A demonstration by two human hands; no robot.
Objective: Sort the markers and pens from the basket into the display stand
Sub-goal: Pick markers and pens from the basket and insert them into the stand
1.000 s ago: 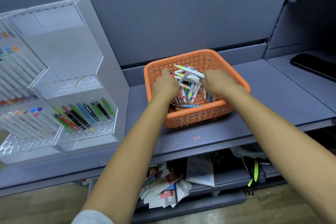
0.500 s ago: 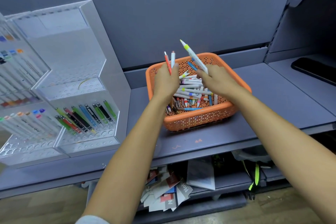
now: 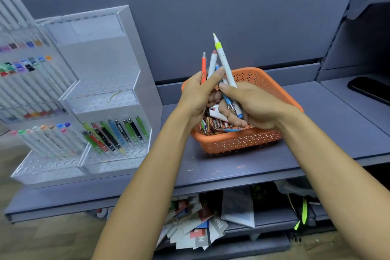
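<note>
I see the tiered clear-acrylic display stand (image 3: 99,53) at 9 o'clock, part filled. At its 3 o'clock, the perforated orange plastic basket (image 3: 259,70) holds loose pens. Left hand (image 3: 195,95) grips an orange pen (image 3: 203,65) and a white marker (image 3: 212,62) upright; right hand (image 3: 255,105) clutches a lime-banded marker (image 3: 224,65), probably bundling for transfer

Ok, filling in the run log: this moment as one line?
left hand: grips orange pen, white marker | right hand: grips yellow-tipped marker, blue pen | both above basket | display stand: at left, partly filled
</note>
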